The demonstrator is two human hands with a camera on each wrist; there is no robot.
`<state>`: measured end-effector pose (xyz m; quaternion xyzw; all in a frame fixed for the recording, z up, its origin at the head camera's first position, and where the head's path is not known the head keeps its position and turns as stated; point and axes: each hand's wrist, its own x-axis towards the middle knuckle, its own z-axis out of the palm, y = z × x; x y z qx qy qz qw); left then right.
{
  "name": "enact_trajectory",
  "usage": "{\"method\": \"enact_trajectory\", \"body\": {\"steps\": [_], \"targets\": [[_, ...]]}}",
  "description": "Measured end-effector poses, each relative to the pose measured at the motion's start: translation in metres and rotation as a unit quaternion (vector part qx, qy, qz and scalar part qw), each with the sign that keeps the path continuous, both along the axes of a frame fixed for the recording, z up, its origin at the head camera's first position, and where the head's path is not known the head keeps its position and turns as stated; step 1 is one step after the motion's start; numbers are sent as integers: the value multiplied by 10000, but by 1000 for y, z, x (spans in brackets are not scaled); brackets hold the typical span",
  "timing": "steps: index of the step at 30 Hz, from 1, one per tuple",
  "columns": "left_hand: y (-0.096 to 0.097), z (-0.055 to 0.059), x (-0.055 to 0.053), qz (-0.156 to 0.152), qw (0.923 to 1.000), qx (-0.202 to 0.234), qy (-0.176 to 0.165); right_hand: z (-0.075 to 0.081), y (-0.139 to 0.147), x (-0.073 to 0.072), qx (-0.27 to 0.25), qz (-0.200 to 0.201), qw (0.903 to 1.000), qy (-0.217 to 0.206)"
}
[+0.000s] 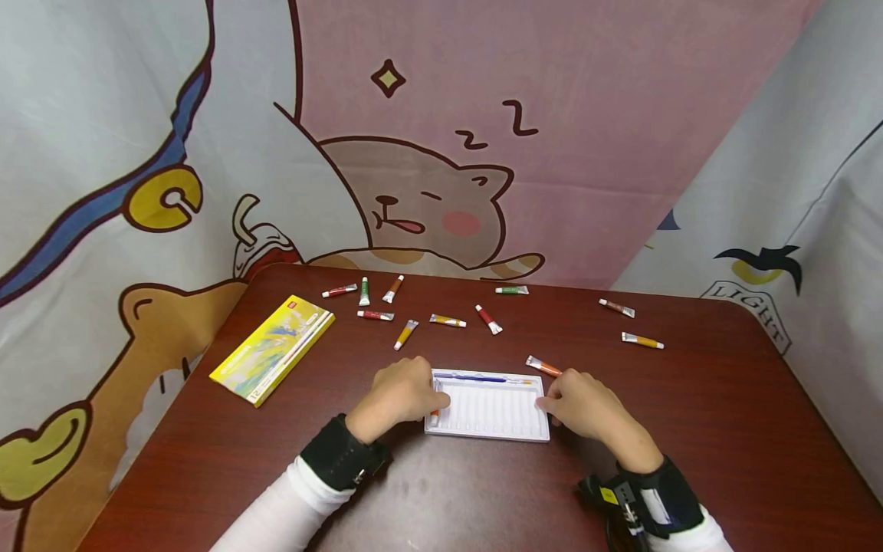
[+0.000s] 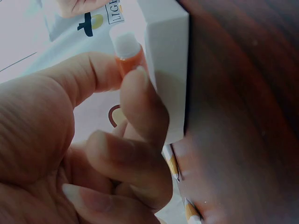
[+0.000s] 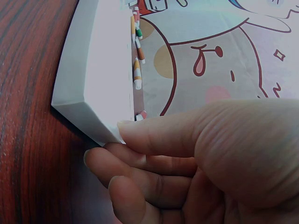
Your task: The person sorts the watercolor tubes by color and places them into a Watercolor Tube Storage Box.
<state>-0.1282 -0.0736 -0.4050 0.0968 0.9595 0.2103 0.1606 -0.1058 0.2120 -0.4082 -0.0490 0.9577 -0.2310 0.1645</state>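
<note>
A white ribbed plastic tray lies in front of me, a blue paintbrush along its far side. At its left end my left hand pinches a small orange paint tube with a white cap between thumb and forefinger. The tube sits over the leftmost slot, partly hidden by the thumb. My right hand grips the tray's right edge, thumb on the rim and the other fingers curled outside it. Just beyond the right hand lies another orange paint tube, one end covered by the hand.
A yellow paint box lies at the left. Scattered behind the tray are several paint tubes, among them a green tube, a red tube and a yellow tube. A brown tube and a yellow-orange tube are farther right.
</note>
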Motion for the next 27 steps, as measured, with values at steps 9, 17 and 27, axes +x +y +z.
{"method": "enact_trajectory", "body": {"steps": [9,17,27], "targets": [[4,-1,2,9,9994,-271,196,-1,0,-1,8,16,10000,52],[4,-1,5,-96,9989,-333,307,-1,1,-1,1,3,10000,26],[2,5,9,-259,9988,-320,260,-2,2,-1,-2,20,10000,47]]}}
